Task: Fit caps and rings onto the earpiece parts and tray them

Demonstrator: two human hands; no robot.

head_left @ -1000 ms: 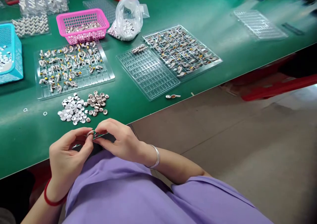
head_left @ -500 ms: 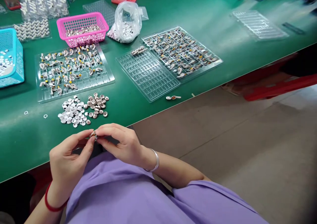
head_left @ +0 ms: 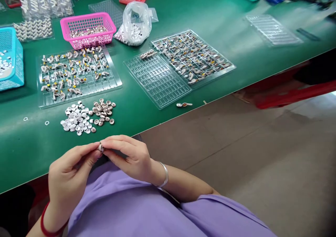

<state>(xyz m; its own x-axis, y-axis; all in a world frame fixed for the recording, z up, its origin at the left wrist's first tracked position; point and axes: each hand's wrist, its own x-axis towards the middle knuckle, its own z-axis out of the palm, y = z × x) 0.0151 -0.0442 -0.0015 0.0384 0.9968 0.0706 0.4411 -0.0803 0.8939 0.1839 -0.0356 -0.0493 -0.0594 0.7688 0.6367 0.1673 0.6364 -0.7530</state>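
Observation:
Between my two hands, just off the table's front edge, is a small beige earbud piece [head_left: 101, 147], mostly covered by fingertips. My left hand [head_left: 72, 172] pinches it from the left with thumb and forefinger. From the right, the thumb and fingers of my right hand [head_left: 131, 157] close on the same piece. Beyond them on the table lie a pile of white round caps [head_left: 77, 119] and a smaller pile of beige round caps [head_left: 103, 111]. One loose earbud shell [head_left: 184, 105] with an orange inside rests near the edge at right.
Clear trays [head_left: 112, 83] [head_left: 194, 57] hold rows of earbud shells on the green table [head_left: 136, 120]. Another clear tray [head_left: 160, 79] holds several parts. Behind stand a pink basket [head_left: 88, 18], a plastic bag [head_left: 136, 18] of caps and a blue basket [head_left: 13, 76]. Two small rings [head_left: 47, 123] lie at left.
Both hands have turned the piece, so its beige outside shows instead of an orange-brown inside. My left hand has shifted slightly left and down, fingers closer over the piece.

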